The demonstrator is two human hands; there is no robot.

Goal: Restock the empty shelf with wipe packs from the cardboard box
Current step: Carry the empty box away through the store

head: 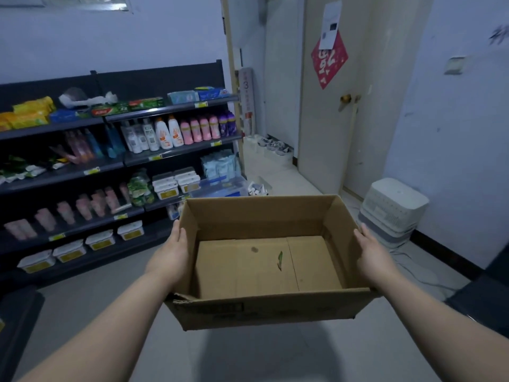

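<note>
Cardboard box, bottom bare, held above the floor. Left hand and right hand press its opposite side walls, fingers straight and flat. Stocked shelves stand at left.

Open floor ahead — shelving left, white appliance right, perhaps a trailing cable.

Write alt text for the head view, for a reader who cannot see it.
A person's left hand and right hand press against the sides of an open cardboard box with no packs inside, held above a grey floor. Dark shelves stocked with bottles and white tubs stand to the left; a pale door and white appliance lie ahead.
</note>
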